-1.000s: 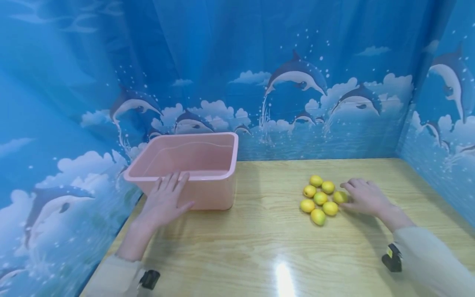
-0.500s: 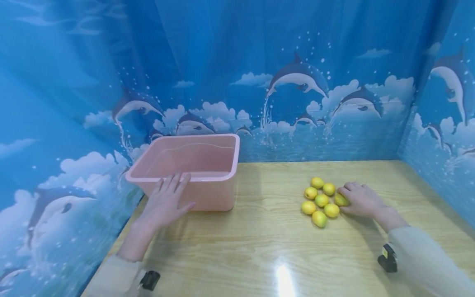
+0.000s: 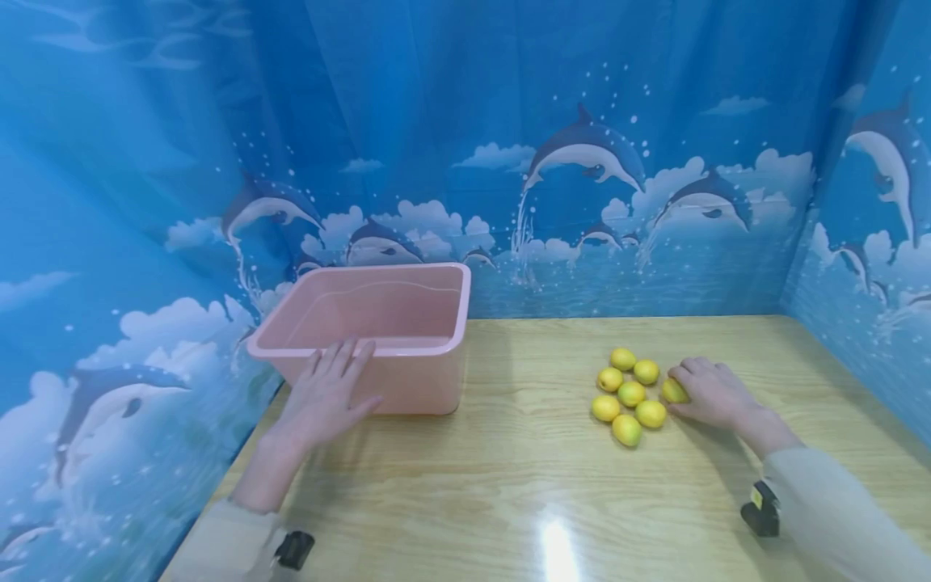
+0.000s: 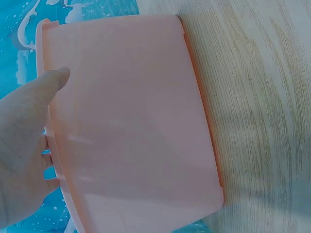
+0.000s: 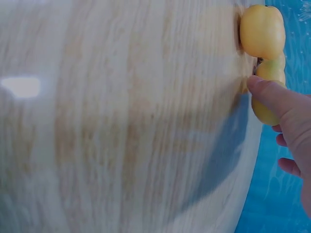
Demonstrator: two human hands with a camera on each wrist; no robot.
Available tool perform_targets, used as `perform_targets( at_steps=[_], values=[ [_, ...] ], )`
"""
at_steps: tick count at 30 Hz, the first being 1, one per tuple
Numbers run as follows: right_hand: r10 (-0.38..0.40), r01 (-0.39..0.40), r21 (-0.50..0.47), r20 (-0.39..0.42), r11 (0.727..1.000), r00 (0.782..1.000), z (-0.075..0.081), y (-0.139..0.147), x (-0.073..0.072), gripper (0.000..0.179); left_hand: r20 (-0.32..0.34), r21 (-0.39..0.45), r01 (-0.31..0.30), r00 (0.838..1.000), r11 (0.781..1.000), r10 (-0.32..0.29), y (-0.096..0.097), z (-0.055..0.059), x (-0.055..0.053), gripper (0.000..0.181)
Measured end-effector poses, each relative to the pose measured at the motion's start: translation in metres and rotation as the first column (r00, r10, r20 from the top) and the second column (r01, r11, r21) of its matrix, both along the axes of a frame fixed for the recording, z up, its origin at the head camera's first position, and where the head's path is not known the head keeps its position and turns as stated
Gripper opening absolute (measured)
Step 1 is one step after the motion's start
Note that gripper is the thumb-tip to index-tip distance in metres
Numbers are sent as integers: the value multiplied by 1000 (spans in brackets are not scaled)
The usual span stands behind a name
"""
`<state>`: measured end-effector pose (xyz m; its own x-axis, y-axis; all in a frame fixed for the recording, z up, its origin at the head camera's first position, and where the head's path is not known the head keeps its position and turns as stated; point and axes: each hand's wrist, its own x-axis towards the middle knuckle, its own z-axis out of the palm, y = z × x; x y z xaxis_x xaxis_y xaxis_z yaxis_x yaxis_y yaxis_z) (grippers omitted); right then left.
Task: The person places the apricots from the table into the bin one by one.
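A pink plastic tub stands at the left of the table, its inside bare in the head view. My left hand rests on its near rim, fingers straight over the edge. In the left wrist view the thumb lies near the outer wall. At the right, my right hand holds a yellow lemon between thumb and fingers, at table level. The right wrist view shows the thumb across this lemon. Several other lemons lie clustered just left of that hand.
The wood-grain table stretches between the tub and the lemons. A blue curtain printed with dolphins borders the back and both sides. Each wrist carries a small black camera, one at the left sleeve.
My right hand has closed its fingers round the rightmost lemon, which now sits slightly apart from the cluster. The left hand stays on the tub rim. The head view shifted slightly.
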<state>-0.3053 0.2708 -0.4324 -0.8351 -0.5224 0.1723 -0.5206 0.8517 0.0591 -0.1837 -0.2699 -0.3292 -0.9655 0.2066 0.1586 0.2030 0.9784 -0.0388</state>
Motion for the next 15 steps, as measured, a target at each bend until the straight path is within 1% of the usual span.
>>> perform_targets(
  at_steps=[4, 8, 15],
  values=[
    [-5, 4, -8, -31, 1000, 1000, 5, 0, 0, 58, -6, -2, 4, 1000, 1000, -4, 0, 0, 0, 83],
    [-11, 11, -8, -36, 1000, 999, 14, -3, 2, 59, -9, -5, 2, 1000, 1000, -2, 1, 1, 0, 84],
    [-4, 4, -10, -48, 1000, 999, 30, -16, 8, 60, 14, -8, -9, 1000, 1000, 9, 1, 0, 0, 84]
  ],
)
